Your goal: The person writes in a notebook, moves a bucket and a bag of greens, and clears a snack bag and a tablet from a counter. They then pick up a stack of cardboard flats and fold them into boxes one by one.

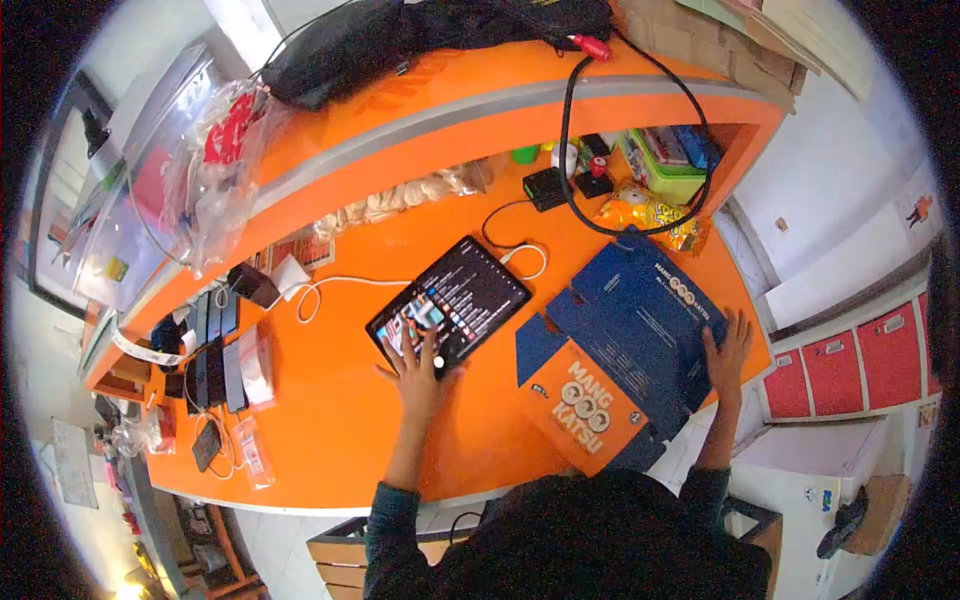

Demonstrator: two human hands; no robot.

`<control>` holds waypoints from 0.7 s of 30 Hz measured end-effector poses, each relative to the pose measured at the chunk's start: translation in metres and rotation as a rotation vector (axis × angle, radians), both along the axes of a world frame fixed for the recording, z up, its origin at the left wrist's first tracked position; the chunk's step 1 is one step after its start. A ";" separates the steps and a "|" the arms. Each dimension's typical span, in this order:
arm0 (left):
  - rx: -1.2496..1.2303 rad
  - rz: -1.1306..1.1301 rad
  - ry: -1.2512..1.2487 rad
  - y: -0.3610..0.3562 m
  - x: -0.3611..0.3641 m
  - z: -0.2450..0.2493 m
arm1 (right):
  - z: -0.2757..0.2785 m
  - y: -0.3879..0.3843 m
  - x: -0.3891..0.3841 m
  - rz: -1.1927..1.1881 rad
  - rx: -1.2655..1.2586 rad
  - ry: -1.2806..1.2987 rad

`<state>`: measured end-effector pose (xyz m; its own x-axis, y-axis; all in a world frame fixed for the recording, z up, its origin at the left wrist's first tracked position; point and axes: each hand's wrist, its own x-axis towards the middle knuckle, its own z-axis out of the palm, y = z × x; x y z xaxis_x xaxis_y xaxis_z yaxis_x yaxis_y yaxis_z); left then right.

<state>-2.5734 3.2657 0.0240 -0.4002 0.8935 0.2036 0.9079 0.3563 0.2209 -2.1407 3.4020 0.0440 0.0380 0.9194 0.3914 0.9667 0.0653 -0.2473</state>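
Note:
My left hand (415, 368) rests with fingers spread over the lower left part of a tablet (470, 290). The tablet's screen is lit, with dark rows of text and a colourful picture partly under my fingers. A white cable (350, 281) runs from its left side. My right hand (728, 352) lies open at the right edge of an unfolded, flattened cardboard box (640, 320), dark blue with an orange panel (585, 405) printed "MANG KATSU". Neither hand grasps anything.
Under the raised orange shelf (480, 105) are a yellow snack bag (655, 218), a green container (670, 180) and a black adapter (545, 188). A black cable loop (566, 130) hangs over the front. Several phones (208, 370) and plastic packets (253, 450) sit at the left.

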 end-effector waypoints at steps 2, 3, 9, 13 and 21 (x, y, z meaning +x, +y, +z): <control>0.001 0.052 -0.018 0.006 -0.009 0.005 | -0.014 0.028 0.011 -0.020 -0.079 0.090; -0.007 0.084 -0.043 0.011 -0.015 0.007 | -0.018 0.038 0.014 -0.006 -0.145 0.228; 0.107 0.299 0.046 0.061 -0.035 0.006 | -0.018 0.034 -0.009 -0.173 -0.227 -0.157; 0.258 -0.206 -0.030 0.146 0.004 0.021 | -0.012 0.031 -0.013 -0.216 -0.319 -0.147; -0.076 -0.220 -0.122 0.333 0.071 -0.018 | -0.032 0.004 -0.010 -0.268 -0.156 -0.173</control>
